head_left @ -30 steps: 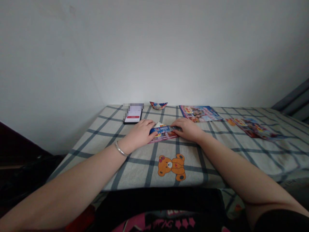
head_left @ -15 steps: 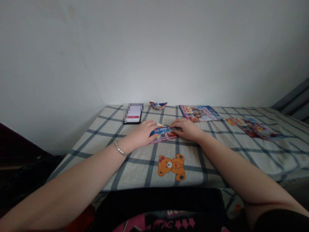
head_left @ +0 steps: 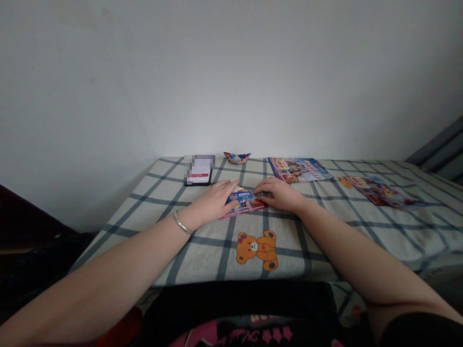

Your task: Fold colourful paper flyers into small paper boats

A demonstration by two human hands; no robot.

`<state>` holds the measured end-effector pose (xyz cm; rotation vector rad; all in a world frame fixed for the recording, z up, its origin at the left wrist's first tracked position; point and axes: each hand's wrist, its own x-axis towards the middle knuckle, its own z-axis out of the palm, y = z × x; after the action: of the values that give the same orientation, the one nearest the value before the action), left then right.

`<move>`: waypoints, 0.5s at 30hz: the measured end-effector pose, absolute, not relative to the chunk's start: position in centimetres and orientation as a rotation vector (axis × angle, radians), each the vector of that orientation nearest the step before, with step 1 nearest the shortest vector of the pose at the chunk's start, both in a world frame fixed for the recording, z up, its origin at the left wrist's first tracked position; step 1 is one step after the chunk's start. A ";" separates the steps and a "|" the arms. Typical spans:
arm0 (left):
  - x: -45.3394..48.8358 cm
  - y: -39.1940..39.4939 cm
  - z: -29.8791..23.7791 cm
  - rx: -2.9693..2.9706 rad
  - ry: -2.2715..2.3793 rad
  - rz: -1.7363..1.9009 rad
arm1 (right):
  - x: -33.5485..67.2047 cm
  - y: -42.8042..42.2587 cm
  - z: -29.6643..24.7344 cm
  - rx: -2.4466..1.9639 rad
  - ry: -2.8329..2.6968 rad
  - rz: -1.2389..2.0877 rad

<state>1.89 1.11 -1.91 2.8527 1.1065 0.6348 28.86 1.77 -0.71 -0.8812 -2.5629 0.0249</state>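
Note:
A folded colourful paper leaflet (head_left: 246, 206), blue and pink with printed text, lies on the checked tablecloth in front of me. My left hand (head_left: 216, 200) rests on its left end, fingers stretched out and thumb apart, hiding that end. The left index finger points up and away from the paper. On the right end, my right hand (head_left: 277, 193) has its fingers bent, with thumb and forefinger close together on the leaflet. Parts of the folds are hidden under both hands.
A phone (head_left: 200, 171) lies beyond my left hand. Near the wall (head_left: 238, 82) stands a small folded paper boat shape (head_left: 237, 158). Two more leaflets, one at the back (head_left: 300, 169) and another at the right (head_left: 385, 192), lie on the tablecloth (head_left: 202, 255).
My left hand's index finger has lifted and straightened, and the leaflet's front edge has shifted slightly left. My right hand stays almost in place.

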 end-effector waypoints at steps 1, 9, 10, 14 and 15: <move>1.9 1.1 -1.9 2.858 1.092 0.618 | 28.9 1.8 -0.7 -0.869 -2.564 0.037; 1.5 1.4 -2.1 2.779 1.033 0.679 | 28.8 1.7 -0.6 -0.878 -2.571 0.069; 1.6 1.4 -2.0 2.760 1.019 0.694 | 28.8 1.6 -0.7 -0.904 -2.563 0.073; 1.9 1.2 -1.6 2.702 0.964 0.782 | 28.7 1.6 -0.9 -1.015 -2.515 0.086; 2.0 1.1 -1.4 2.697 0.949 0.803 | 28.8 1.7 -1.0 -1.030 -2.504 0.089</move>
<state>1.96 1.11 -1.43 2.6967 0.9491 0.8035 28.75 1.68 -0.98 -1.0302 -2.5037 0.0893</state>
